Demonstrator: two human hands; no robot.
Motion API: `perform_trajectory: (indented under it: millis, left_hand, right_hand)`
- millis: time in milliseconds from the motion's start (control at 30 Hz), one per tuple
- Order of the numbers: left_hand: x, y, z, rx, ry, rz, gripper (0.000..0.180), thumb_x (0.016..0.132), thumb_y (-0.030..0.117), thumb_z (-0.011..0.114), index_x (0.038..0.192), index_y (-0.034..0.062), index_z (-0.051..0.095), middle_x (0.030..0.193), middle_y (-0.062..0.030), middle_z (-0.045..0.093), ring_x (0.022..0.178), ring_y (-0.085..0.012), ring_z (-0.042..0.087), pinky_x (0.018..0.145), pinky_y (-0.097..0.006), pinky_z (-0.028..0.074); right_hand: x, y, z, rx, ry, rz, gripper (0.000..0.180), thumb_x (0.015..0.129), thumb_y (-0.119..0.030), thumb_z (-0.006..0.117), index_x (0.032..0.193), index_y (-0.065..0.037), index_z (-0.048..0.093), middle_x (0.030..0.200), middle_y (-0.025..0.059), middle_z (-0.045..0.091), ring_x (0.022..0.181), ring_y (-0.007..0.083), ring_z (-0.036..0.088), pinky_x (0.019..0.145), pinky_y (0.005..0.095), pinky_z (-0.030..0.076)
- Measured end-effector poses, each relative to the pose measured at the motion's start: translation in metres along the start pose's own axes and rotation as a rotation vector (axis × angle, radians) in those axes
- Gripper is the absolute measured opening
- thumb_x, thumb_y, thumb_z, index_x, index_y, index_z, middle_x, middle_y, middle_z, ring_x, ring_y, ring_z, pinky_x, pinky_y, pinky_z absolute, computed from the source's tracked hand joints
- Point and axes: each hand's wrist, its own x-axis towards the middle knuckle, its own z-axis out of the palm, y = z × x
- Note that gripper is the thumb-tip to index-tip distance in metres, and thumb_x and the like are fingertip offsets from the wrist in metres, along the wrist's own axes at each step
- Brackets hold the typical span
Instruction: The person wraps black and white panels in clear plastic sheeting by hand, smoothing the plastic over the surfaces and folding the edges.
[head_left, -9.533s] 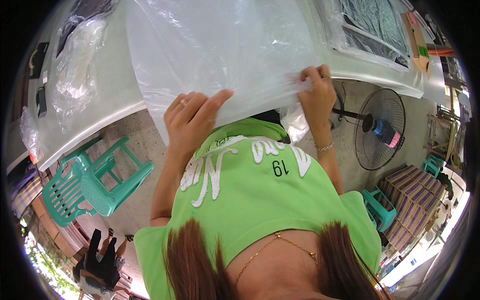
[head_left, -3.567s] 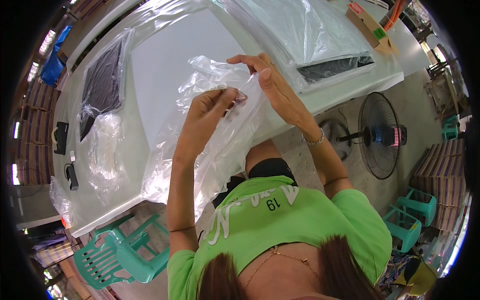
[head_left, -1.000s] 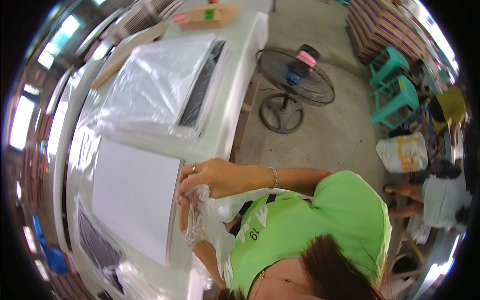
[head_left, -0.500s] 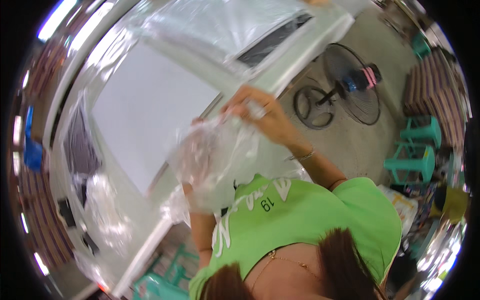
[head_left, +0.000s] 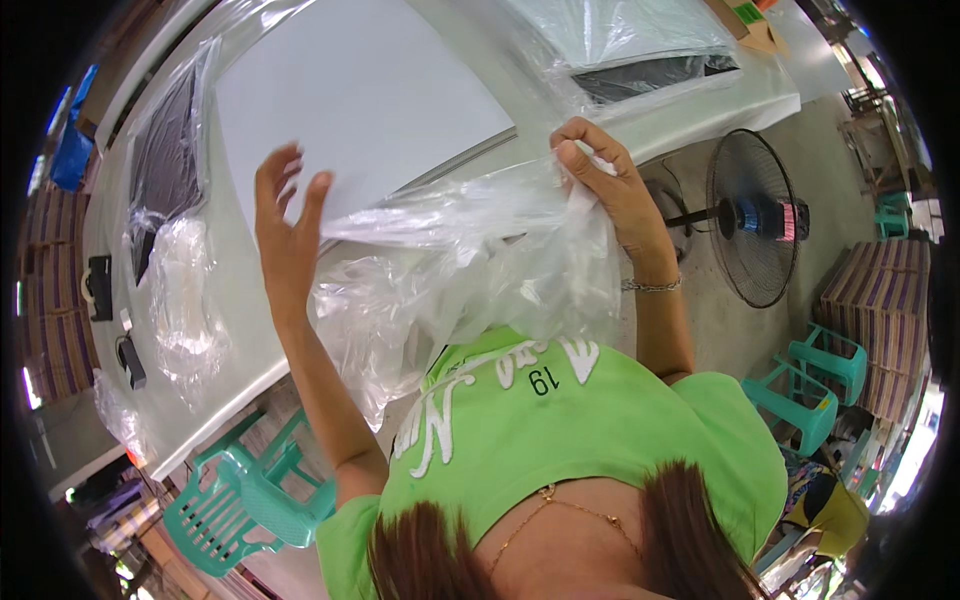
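Observation:
My right hand point(head_left: 618, 190) pinches the upper edge of a clear plastic bag point(head_left: 480, 270), which spreads crumpled across my front at the near table edge. My left hand point(head_left: 287, 235) is raised above the bag's other end, its fingers apart and curved, with nothing seen in them. Beyond the bag lies a stack of large white sheets point(head_left: 350, 95), whose near edge shows several layers. Part of that edge is hidden under the plastic.
A plastic-wrapped dark-edged stack point(head_left: 640, 80) lies at the far right of the table point(head_left: 250, 345). A wrapped dark panel point(head_left: 170, 150) and crumpled clear plastic point(head_left: 183, 290) are at left. A standing fan point(head_left: 755, 218) and green stools point(head_left: 800, 400) stand right; a green chair point(head_left: 250, 500) stands lower left.
My hands have moved apart, the left one out to the left and the right one to the right. The clear plastic bag is now stretched wide between them instead of bunched together.

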Motion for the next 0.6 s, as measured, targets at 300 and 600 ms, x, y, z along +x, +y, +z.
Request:
perform_trajectory:
  millis: [300, 600]
  left_hand:
    - [-0.009, 0.019, 0.031, -0.427, -0.824, -0.098, 0.028, 0.089, 0.023, 0.061, 0.106, 0.0003, 0.061, 0.102, -0.0056, 0.064, 0.104, -0.019, 0.056, 0.098, -0.033, 0.039]
    - [-0.038, 0.001, 0.025, -1.068, -0.206, -0.878, 0.028, 0.093, 0.035, 0.056, 0.1, 0.0079, 0.062, 0.082, -0.0014, 0.063, 0.075, -0.0114, 0.062, 0.067, -0.027, 0.055]
  right_hand:
    - [0.017, 0.007, 0.042, 0.257, -0.13, 0.271, 0.036, 0.086, -0.041, 0.065, 0.093, -0.006, 0.06, 0.078, -0.0072, 0.053, 0.068, 0.0008, 0.046, 0.059, 0.0181, 0.039]
    - [0.009, 0.074, 0.014, 0.943, -0.727, 0.303, 0.042, 0.081, -0.041, 0.07, 0.097, -0.003, 0.06, 0.079, -0.0042, 0.055, 0.068, 0.0035, 0.048, 0.061, 0.0209, 0.042]
